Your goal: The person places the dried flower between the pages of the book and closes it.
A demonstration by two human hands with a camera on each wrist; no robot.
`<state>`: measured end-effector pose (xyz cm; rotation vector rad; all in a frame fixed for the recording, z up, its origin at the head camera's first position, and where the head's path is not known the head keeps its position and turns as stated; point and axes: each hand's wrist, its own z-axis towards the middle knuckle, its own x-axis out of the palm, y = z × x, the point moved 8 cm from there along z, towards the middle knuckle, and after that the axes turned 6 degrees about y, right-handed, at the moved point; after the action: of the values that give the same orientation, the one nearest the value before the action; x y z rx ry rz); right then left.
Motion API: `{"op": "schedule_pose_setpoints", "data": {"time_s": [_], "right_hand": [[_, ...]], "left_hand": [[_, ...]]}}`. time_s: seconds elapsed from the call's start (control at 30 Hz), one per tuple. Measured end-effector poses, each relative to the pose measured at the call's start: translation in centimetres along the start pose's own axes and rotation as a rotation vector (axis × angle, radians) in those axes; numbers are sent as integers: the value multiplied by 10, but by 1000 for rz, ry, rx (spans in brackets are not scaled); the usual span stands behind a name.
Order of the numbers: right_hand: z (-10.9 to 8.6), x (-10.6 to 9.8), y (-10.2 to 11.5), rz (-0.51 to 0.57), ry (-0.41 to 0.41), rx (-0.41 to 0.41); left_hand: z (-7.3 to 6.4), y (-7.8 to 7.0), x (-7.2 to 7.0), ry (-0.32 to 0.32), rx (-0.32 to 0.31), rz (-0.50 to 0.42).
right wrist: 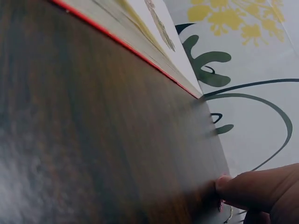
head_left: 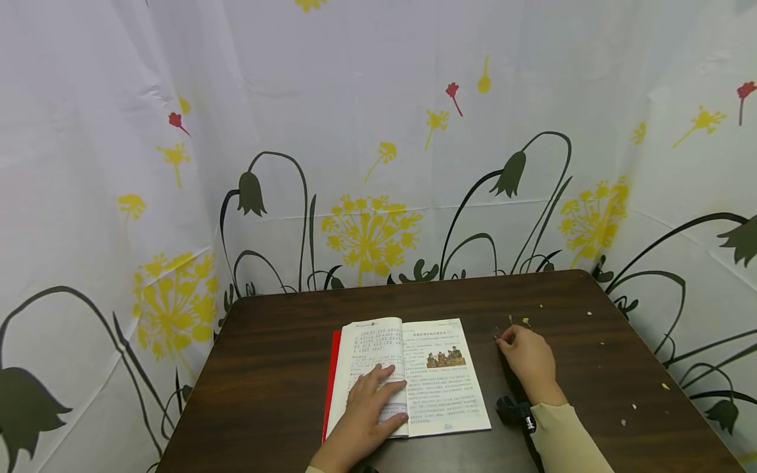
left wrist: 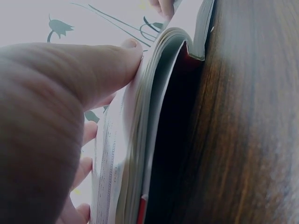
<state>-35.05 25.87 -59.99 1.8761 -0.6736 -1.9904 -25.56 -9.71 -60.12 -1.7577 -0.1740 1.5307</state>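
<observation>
An open book (head_left: 437, 401) with a red cover lies on the dark wooden table. My left hand (head_left: 369, 407) rests on its left page with the fingers spread. In the left wrist view, the thumb (left wrist: 112, 65) lies along the lower edge of the pages. Right of the book, my right hand (head_left: 529, 361) is low over the table, thumb and fingertips together. They pinch a small reddish sprig (right wrist: 221, 204), mostly hidden by the fingers. Just beyond the hand are tiny yellowish flower bits (head_left: 526, 322).
Several pale and yellow scraps, one a yellow piece (head_left: 665, 386), are scattered over the right side of the table (head_left: 266, 381). A white curtain (head_left: 378, 98) with printed flowers hangs behind the table and at both sides.
</observation>
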Motion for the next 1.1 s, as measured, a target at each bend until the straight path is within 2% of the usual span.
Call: {"op": "schedule_pose_setpoints", "data": {"time_s": [0.37,0.8,0.97,1.1], "right_hand": [[4,4,2,13,31,-10],[4,-8,6,42,-23,-20],[-3,-9,14,84,-23,-12],[-10,-5,32,147,-6,-37]], "left_hand": [[0,1,-2,-8,1,12],[0,-1,-4,-13,10,18],[1,0,-2,0,6,9],[0,0,0,2,7,17]]}}
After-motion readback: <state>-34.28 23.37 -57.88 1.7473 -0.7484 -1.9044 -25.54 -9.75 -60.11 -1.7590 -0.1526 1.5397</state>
